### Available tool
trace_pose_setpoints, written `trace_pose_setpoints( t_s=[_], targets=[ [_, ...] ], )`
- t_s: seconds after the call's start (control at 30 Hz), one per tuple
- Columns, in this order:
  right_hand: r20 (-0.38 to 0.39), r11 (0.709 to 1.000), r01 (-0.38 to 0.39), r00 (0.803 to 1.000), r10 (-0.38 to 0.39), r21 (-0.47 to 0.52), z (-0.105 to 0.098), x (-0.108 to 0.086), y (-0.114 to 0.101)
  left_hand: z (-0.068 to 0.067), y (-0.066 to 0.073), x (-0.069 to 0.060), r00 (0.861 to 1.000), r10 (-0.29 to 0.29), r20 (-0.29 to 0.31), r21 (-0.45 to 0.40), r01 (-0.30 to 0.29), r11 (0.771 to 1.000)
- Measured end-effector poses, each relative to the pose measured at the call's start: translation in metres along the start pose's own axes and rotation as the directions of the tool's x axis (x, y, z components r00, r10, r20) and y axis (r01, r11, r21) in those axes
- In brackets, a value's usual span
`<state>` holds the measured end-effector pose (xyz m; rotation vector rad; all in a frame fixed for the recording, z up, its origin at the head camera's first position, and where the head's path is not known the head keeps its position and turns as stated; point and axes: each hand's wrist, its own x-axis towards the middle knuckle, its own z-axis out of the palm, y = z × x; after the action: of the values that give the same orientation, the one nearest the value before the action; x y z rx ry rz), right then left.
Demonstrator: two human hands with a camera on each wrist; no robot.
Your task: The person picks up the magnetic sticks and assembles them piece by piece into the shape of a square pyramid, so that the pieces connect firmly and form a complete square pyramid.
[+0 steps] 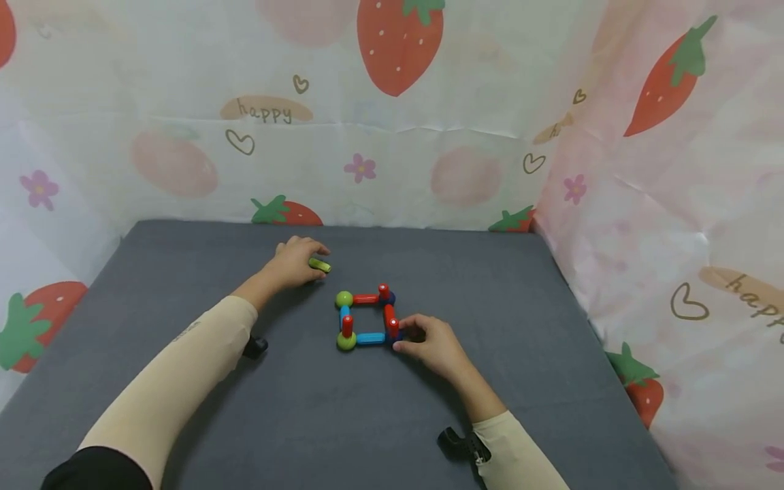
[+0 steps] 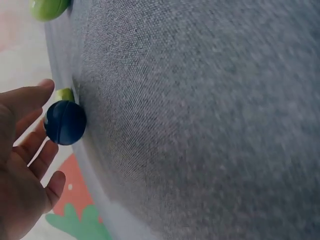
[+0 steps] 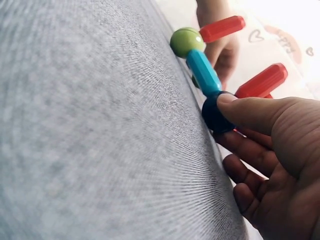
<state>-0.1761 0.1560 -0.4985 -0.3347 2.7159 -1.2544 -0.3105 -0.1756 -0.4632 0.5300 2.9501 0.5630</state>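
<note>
A square of toy sticks and balls lies mid-table in the head view. Its corners are a far green ball (image 1: 344, 299), a near green ball (image 1: 346, 341) and two dark blue balls. Red sticks (image 1: 365, 299) and light blue sticks (image 1: 370, 338) join them; three red sticks stand upright. My right hand (image 1: 435, 344) pinches the near-right dark blue ball (image 3: 216, 114) between thumb and fingers. Farther left, my left hand (image 1: 295, 262) curves loosely around a yellow-green stick (image 1: 320, 265) joined to another dark blue ball (image 2: 65, 122), with a gap beside the thumb.
The grey cloth-covered table (image 1: 490, 286) surrounds the square. Patterned curtain (image 1: 392, 163) stands behind it and at both sides. A black wrist device (image 1: 456, 444) is on the right wrist and another black device (image 1: 255, 348) on the left.
</note>
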Motion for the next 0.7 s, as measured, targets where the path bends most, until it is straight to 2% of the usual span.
trace_pose_setpoints(
  t_s=[0.37, 0.7],
  targets=[
    [0.002, 1.0, 0.016, 1.0, -0.016, 0.01, 0.001, 0.0, 0.001, 0.012, -0.001, 0.01, 0.999, -0.053, 0.003, -0.018, 0.053, 0.998],
    [0.014, 0.999, 0.017, 1.0, -0.018, 0.032, 0.0, -0.001, 0.003, 0.015, -0.007, 0.016, 0.996, -0.089, 0.008, -0.029, 0.089, 0.996]
  ],
)
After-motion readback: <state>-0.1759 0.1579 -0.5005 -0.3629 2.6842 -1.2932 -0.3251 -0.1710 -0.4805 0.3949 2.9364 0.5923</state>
